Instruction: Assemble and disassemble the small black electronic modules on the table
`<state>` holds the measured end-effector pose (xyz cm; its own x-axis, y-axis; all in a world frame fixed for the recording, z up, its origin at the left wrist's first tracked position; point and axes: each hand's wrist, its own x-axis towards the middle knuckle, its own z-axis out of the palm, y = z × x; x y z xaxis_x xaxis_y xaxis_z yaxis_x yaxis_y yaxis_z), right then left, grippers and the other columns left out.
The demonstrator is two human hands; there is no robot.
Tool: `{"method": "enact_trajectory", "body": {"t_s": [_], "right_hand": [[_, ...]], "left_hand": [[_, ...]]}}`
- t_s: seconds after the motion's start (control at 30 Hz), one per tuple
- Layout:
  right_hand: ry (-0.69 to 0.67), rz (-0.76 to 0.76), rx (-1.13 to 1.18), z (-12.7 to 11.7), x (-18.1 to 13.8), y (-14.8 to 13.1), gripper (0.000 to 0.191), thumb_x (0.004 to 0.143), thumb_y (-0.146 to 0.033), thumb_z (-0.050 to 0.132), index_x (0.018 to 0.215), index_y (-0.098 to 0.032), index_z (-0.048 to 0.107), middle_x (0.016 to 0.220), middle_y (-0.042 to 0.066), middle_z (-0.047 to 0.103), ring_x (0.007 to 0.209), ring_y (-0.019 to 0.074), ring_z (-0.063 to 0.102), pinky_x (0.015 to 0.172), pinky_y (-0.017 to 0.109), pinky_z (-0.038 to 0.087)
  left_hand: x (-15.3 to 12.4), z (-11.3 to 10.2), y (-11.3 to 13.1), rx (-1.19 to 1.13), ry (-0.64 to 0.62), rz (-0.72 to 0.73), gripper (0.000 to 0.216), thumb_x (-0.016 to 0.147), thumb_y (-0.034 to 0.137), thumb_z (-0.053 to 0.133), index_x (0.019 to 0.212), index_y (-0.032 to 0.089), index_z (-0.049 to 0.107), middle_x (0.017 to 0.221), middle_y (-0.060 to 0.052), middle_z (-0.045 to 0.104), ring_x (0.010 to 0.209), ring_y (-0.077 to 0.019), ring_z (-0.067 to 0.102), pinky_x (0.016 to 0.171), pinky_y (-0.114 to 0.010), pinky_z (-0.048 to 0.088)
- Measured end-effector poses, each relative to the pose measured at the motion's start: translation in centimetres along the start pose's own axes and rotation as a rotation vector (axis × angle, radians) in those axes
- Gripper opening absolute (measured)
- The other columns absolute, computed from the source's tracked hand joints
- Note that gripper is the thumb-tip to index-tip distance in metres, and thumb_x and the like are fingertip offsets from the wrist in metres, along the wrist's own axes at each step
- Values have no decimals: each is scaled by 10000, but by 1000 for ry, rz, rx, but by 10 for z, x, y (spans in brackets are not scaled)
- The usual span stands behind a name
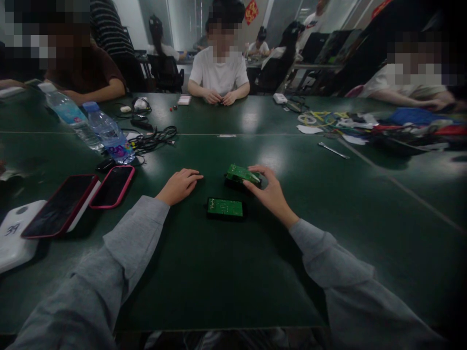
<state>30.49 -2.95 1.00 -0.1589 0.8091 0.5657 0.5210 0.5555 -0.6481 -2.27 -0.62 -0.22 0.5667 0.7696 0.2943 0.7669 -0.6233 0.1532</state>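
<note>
Between thumb and fingers, my right hand grips the right end of a green circuit board. That board is tilted over a dark base or case, whose exact contact with it I cannot make out. Nearer to me lies a second green circuit board, flat in a black case. My left hand rests on the table to the left of both boards, holding nothing, with its index finger stretched toward them.
On the green table, two phones, a white device and two water bottles stand or lie at left. Black cables are beside them. A wrench and tangled wires lie at right. Several people sit opposite.
</note>
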Motion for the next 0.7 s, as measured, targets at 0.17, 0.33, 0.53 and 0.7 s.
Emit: {"method": "enact_trajectory", "body": {"t_s": [0.17, 0.33, 0.53, 0.7], "right_hand": [[-55, -31, -117, -2, 0, 6, 436, 848, -475, 703, 1228, -317, 558, 1324, 80, 516, 1299, 330, 436, 1104, 591, 347], [-101, -9, -81, 1, -3, 14, 450, 877, -501, 663, 1257, -298, 530, 1276, 88, 524, 1235, 304, 479, 1070, 535, 402], [-125, 94, -45, 7, -6, 21, 434, 927, -544, 561, 1255, -262, 527, 1232, 111, 553, 1167, 302, 525, 1020, 529, 437], [-117, 125, -74, 9, -7, 23, 484, 929, -572, 536, 1273, -231, 519, 1241, 136, 556, 1181, 318, 519, 1027, 544, 429]], "left_hand": [[0, -1, 1, 4, -4, 3, 354, 1006, 249, 410, 1320, 223, 573, 1347, -95, 582, 1207, -239, 544, 993, -447, 476], [0, 1, -1, -2, 5, 10, 350, 1004, 251, 417, 1315, 226, 575, 1340, -92, 586, 1216, -237, 542, 998, -451, 475], [0, 3, -3, -15, 8, 4, 348, 1003, 257, 420, 1313, 233, 577, 1346, -89, 585, 1219, -236, 539, 1002, -458, 469], [1, 4, -3, -22, 13, 1, 344, 1003, 262, 421, 1305, 240, 583, 1335, -84, 593, 1211, -235, 545, 1002, -457, 469]]}}
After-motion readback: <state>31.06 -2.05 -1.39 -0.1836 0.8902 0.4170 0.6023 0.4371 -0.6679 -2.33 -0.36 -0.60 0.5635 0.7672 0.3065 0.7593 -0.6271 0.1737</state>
